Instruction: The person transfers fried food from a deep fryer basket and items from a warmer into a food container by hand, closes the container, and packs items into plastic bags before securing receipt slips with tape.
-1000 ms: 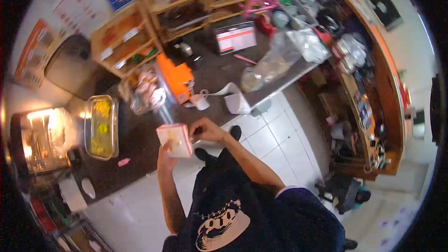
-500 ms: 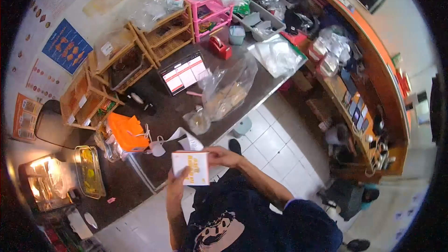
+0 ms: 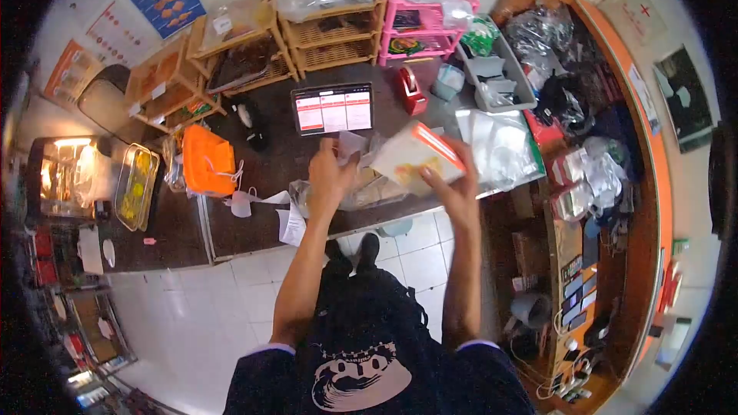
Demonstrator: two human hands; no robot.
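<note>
In my right hand is a white box with yellow print and a red-orange edge, held tilted above the counter. My left hand pinches a small pale, see-through piece in front of the lit tablet. Under and between the hands, a clear plastic bag with brownish contents lies on the dark counter. The box partly hides the area beside that bag. Flat clear bags lie just right of my right hand.
An orange container and a glass tray of yellow pieces stand at left. Behind are wooden racks and a pink shelf. A red tape dispenser and a grey bin stand at back right. Paper overhangs the front edge.
The view has turned toward the tablet. The box has passed from in front of my body to above the counter, now in my right hand. My left hand has left the box and holds the pale piece.
</note>
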